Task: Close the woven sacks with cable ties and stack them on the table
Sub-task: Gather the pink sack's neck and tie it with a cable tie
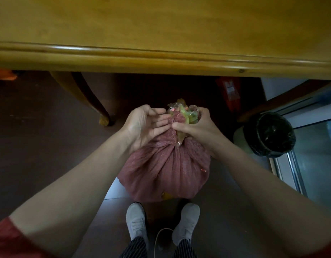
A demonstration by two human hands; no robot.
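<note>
Head view looks straight down on a reddish sack (168,170) standing on the floor, with the desk (161,34) edge beyond it. Both bare forearms reach forward and converge on the sack's gathered neck. The right hand (196,125) curls its fingers round the neck, thumb pointing left, and crumpled clear plastic (183,112) sticks out above the fist. The left hand (144,125) is spread, palm turned toward the neck, its straight fingers touching the bunched fabric beside the right thumb. Grey shoes (136,220) stand just behind the sack; a black-lined bin (269,135) sits to its right.
</note>
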